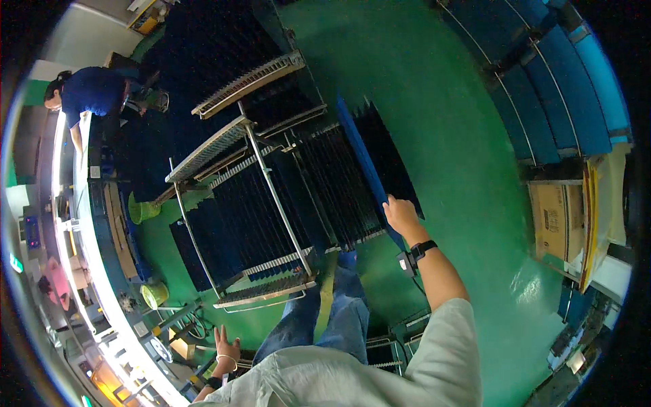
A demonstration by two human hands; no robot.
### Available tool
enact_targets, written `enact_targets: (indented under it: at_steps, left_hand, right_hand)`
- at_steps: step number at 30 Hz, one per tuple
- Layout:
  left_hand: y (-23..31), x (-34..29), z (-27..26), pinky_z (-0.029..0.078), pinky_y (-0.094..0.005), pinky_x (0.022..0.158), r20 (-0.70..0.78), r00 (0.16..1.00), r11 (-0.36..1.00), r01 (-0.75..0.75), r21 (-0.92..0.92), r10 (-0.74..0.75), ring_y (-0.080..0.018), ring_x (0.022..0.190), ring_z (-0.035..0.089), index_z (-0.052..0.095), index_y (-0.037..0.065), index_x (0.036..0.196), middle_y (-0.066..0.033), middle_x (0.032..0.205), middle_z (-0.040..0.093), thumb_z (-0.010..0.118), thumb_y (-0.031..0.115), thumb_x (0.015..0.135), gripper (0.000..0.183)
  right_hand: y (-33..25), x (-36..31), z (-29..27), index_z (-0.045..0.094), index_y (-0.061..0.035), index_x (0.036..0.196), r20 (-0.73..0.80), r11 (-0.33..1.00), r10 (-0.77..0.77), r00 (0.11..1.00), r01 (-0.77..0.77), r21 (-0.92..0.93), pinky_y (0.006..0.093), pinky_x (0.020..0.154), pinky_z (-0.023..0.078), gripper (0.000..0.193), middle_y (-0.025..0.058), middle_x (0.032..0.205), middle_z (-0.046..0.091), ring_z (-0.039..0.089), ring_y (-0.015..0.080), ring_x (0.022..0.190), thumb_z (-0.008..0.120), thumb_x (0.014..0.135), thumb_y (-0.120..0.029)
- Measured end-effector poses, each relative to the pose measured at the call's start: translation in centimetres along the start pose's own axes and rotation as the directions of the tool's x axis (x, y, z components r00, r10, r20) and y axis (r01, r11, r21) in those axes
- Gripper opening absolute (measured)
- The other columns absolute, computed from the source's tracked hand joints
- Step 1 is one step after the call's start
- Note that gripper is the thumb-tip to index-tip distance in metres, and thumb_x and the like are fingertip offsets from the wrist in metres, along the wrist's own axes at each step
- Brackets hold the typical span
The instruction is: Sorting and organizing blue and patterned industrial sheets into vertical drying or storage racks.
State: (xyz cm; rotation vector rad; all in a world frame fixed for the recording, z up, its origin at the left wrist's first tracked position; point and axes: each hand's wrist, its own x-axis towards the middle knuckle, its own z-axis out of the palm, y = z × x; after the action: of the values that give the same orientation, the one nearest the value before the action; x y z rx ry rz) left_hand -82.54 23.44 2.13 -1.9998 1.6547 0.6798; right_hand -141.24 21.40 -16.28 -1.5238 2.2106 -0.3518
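My right hand [401, 214] is closed on the near end of a long, thin blue panel [363, 152]. That panel stands on edge among several dark panels [339, 183] held upright in a slotted rack. Low on the left, near my leg, my left hand [227, 351] has its fingers spread and holds nothing. Between the two hands stands a metal rack frame [274, 190] with slotted bars, and dark panels [251, 224] are lined up in it.
At the far left a person in dark blue [95, 91] leans over a brightly lit bench [102, 271]. Green baskets [144, 209] stand beside it. More racked dark panels [217, 41] fill the far side. Right are blue panels [569, 88] on racks and a cardboard box [557, 216].
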Motion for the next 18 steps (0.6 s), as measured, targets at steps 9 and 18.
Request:
enact_targets:
  at_steps: [9, 18]
  left_hand:
    - [-0.1, -0.2, 0.2, 0.026, -0.0359, 0.103, 0.005, 0.999, 0.998, 0.047, -0.04, -0.047, -0.0362, 0.128, 0.024, 0.026, 0.007, 0.135, -0.021, 0.142, 0.011, 0.063, 0.01, 0.073, 0.072]
    - [0.9, 2.2, -0.2, 0.025, -0.0377, 0.104, -0.081, 0.996, 0.996, -0.053, -0.073, 0.047, -0.038, 0.128, 0.022, 0.026, 0.005, 0.134, -0.0238, 0.14, 0.015, 0.064, 0.023, 0.075, 0.073]
  right_hand:
    - [-0.5, 1.7, 0.4, 0.055, 0.0032, 0.096, -0.005, 0.998, -0.021, 1.0, 0.021, -0.066, 0.0444, 0.057, 0.047, 0.033, 0.0182, 0.062, 0.06, 0.059, 0.0346, 0.059, 0.047, 0.085, -0.027]
    - [-4.6, 4.3, -0.1, 0.05, -0.0044, 0.116, 0.039, 0.946, 0.323, 0.945, -0.324, 0.015, 0.0447, 0.074, 0.047, 0.044, 0.0184, 0.105, 0.058, 0.059, 0.0315, 0.092, 0.049, 0.085, -0.036]
